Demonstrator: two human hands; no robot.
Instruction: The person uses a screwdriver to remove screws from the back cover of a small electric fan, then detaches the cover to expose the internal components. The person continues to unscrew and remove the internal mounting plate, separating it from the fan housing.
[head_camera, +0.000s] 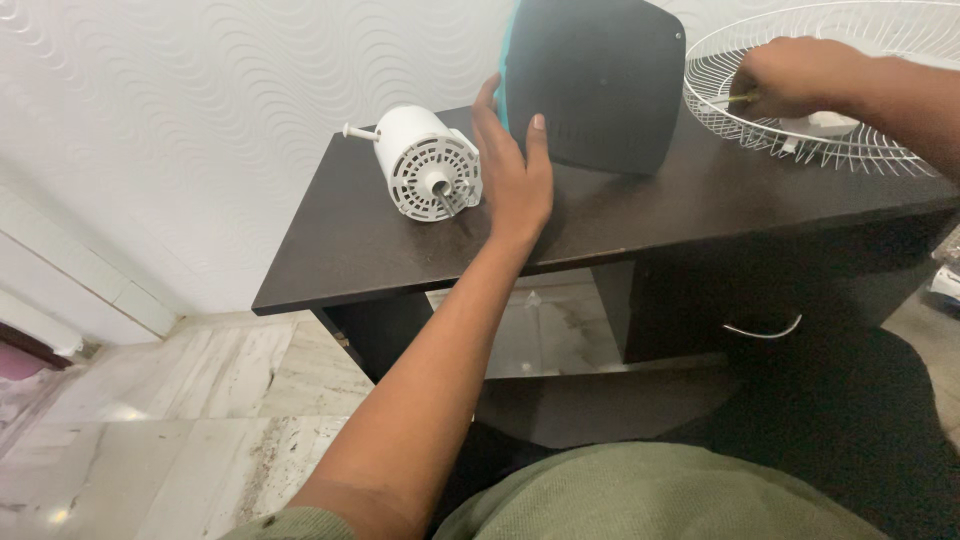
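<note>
- A dark brown desk (640, 215) stood against a white wall with a raised wavy pattern (200, 90); no packages, labels or signs were legible anywhere.
- The left hand (512, 165) was open, its fingers spread against the left edge of a dark, rounded-square fan base (600, 80) with a teal rim; the thumb lay on its dark face.
- The fan base stood tilted on edge at the back of the desk, its flat face turned toward the camera.
- A white fan motor (425, 160) lay on its side just left of that hand, its long axis running from back-left to front-right, vented end and shaft pointing toward the camera.
- The right hand (790, 75) was clenched around a thin yellowish tool (742, 98), resting on a white wire fan grille (850, 140) lying flat at the desk's right end.
- A drawer with a curved metal handle (762, 330) sat under the desktop.
</note>
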